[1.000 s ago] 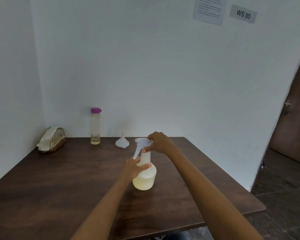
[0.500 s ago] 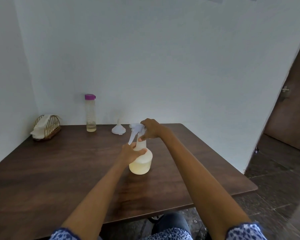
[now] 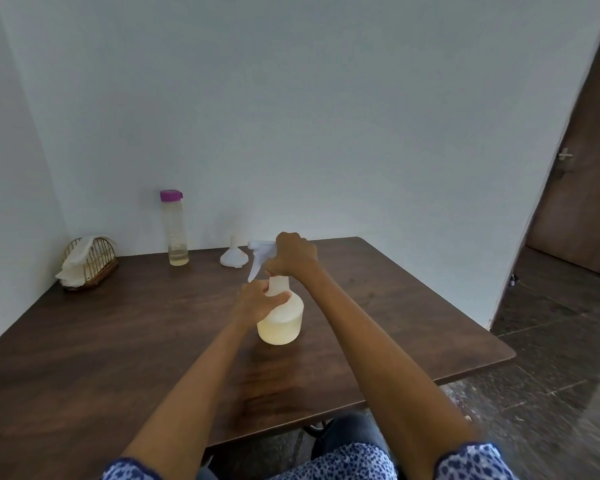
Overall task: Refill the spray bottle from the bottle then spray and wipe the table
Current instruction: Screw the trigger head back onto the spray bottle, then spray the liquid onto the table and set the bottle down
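The spray bottle (image 3: 280,320) is standing upright mid-table (image 3: 84,358), its neck being gripped by the left hand (image 3: 257,304) while the right hand (image 3: 293,254) is curling around the white trigger head (image 3: 260,251). Behind it the funnel (image 3: 234,257), the purple-capped bottle (image 3: 175,230) and a basket (image 3: 90,263) with a cloth (image 3: 75,263) are sitting along the wall.

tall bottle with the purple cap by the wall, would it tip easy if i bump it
Probably yes. The bottle is tall and narrow on a small base, so a knock near the purple cap would likely topple it. Only a little liquid shows at the bottom, so it is probably light, with little weight to steady it. Being round, it may roll on the table once down.
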